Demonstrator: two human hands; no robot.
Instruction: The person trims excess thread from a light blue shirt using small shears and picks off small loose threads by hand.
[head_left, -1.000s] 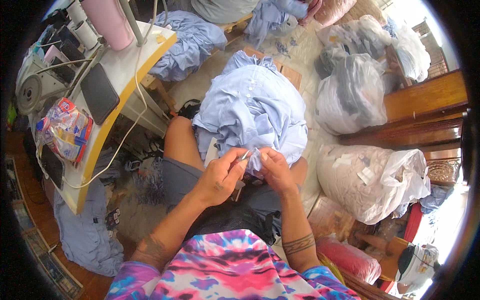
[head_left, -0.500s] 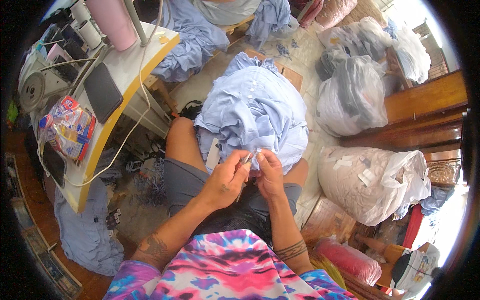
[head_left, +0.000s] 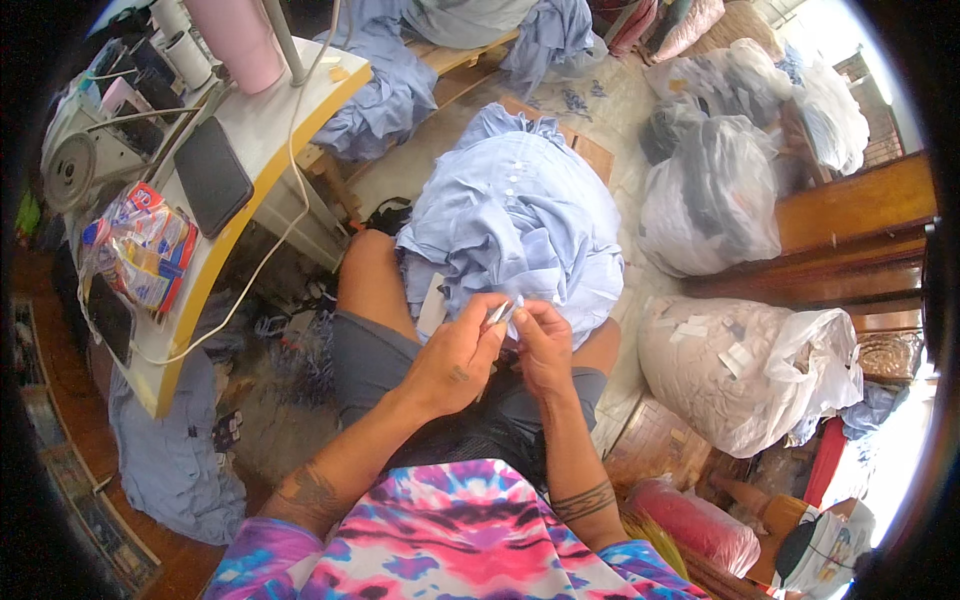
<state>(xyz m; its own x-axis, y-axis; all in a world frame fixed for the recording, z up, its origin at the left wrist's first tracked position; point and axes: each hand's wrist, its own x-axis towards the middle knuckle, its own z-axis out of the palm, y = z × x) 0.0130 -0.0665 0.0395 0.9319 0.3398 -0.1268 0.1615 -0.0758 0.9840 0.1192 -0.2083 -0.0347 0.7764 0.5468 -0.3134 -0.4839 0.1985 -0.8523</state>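
A heap of light blue buttoned shirt fabric (head_left: 520, 205) rests across my lap, gathered into a rounded pile. My left hand (head_left: 455, 355) is closed around a small metal tool (head_left: 497, 313), which looks like thread snips; its pointed tip is directed at the cloth by my right fingertips. My right hand (head_left: 543, 350) pinches a small bit of the blue fabric between thumb and forefinger. Both hands meet at the pile's near edge, almost touching. A white tag or card (head_left: 432, 303) lies against the cloth just left of them. The tool's lower part is hidden in my left hand.
On the left, a yellow-edged sewing table (head_left: 310, 125) carries a dark phone (head_left: 212, 175), a pink tumbler (head_left: 232, 40) and a colourful plastic packet (head_left: 150, 245). A white cable (head_left: 285, 235) droops over its edge. Large stuffed plastic bags (head_left: 710, 200) line the right.
The whole view has shifted slightly. My hands stay together at the cloth's edge, and the metal tool shows a little more clearly between the fingers.
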